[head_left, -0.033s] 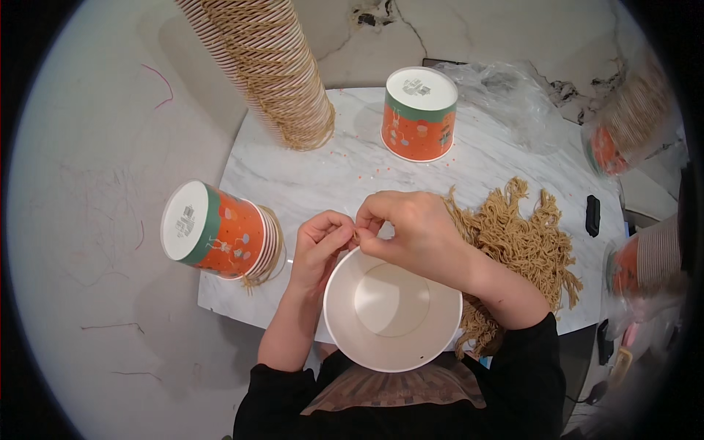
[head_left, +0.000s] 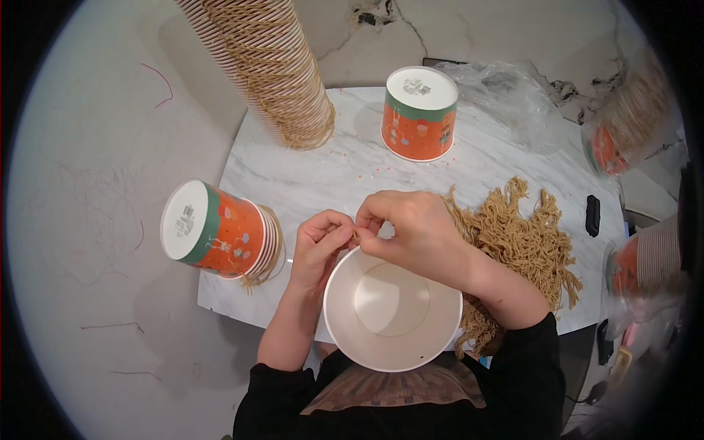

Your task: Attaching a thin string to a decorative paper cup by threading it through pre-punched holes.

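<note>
At the far rim of a white paper tub (head_left: 339, 315), my two hands meet fingertip to fingertip. My left hand (head_left: 320, 246) pinches thumb against fingers at a small tan bit that looks like string (head_left: 356, 236). From the other side my right hand (head_left: 414, 227) is closed on the same bit, its thumb and forefinger pressed together. The tub's open mouth faces up, and a small dark speck lies near its front rim. Beside my right forearm spreads a heap of tan strings (head_left: 524, 238); the forearm covers part of it.
Left stands a short stack of orange-and-green tubs (head_left: 233, 238) wrapped with string. A tall stack of string-wound tubs (head_left: 282, 81) rises behind it. An upturned tub (head_left: 418, 121) is at the back, near clear plastic film (head_left: 513, 103). A black object (head_left: 592, 215) lies right; bagged tubs (head_left: 649, 260) stand beyond.
</note>
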The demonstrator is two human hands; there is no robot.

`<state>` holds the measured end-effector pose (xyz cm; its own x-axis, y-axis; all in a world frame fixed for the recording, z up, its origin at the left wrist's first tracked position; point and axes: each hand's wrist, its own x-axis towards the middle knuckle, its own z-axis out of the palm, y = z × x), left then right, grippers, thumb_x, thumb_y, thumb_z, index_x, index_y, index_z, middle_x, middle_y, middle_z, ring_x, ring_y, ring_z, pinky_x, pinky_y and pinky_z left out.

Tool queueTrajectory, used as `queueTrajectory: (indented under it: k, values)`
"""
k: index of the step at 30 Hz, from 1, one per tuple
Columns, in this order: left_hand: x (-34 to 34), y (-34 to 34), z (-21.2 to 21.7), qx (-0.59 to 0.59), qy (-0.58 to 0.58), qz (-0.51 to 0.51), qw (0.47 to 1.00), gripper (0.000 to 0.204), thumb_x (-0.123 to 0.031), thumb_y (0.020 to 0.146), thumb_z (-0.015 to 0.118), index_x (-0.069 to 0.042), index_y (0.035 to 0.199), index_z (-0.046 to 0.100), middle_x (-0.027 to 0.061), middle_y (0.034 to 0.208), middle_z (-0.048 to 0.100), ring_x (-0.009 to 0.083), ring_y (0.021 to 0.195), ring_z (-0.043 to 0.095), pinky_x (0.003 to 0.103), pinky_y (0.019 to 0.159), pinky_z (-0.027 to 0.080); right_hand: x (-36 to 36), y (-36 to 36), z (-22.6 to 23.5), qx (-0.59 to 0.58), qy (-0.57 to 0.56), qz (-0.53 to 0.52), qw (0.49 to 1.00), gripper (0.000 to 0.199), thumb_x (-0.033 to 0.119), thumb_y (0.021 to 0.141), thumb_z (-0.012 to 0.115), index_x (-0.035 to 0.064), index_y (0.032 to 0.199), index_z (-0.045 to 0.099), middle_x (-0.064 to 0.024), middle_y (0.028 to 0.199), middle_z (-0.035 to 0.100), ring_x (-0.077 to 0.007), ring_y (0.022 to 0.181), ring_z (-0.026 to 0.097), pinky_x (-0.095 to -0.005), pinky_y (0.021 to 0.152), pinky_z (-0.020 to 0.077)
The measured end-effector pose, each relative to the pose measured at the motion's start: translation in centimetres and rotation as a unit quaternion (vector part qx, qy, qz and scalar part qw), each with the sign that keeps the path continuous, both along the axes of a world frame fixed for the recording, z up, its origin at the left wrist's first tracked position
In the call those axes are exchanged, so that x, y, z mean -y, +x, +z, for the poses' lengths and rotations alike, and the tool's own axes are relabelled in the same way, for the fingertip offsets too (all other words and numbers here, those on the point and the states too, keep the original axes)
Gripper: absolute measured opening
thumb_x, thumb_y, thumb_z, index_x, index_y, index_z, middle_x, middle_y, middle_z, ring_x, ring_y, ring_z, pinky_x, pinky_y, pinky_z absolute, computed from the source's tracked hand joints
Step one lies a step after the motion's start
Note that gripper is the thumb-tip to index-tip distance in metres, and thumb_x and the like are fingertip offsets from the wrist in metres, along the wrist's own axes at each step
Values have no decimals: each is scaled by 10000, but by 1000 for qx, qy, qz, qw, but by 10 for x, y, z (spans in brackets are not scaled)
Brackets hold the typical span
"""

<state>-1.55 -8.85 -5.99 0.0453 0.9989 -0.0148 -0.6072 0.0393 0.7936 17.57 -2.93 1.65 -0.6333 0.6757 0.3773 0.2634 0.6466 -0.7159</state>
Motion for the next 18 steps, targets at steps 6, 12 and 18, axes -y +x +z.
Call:
queueTrajectory:
  k: [6,12,18]
  values:
    - [1,1,4,-16,-8,7,1000,107,-87,959,652,18,959,674,82,851,706,114,757,646,249,735,523,0,-1,-1,4,15,-3,1000,102,93,790,731,33,857,683,-91,778,703,-255,690,702,-338,614,539]
    - [-1,-1,-2,-66,22,11,998,104,-87,965,647,9,931,663,68,839,695,111,772,640,252,736,516,2,-1,0,11,31,-3,999,83,92,805,726,35,856,694,-90,780,705,-257,680,701,-337,599,536]
    - [-1,-1,-2,-55,37,44,997,87,-75,970,642,0,926,642,56,833,679,101,755,624,251,728,511,0,-1,0,5,1,6,1000,123,143,833,759,36,842,698,-93,768,702,-249,668,698,-338,585,532]
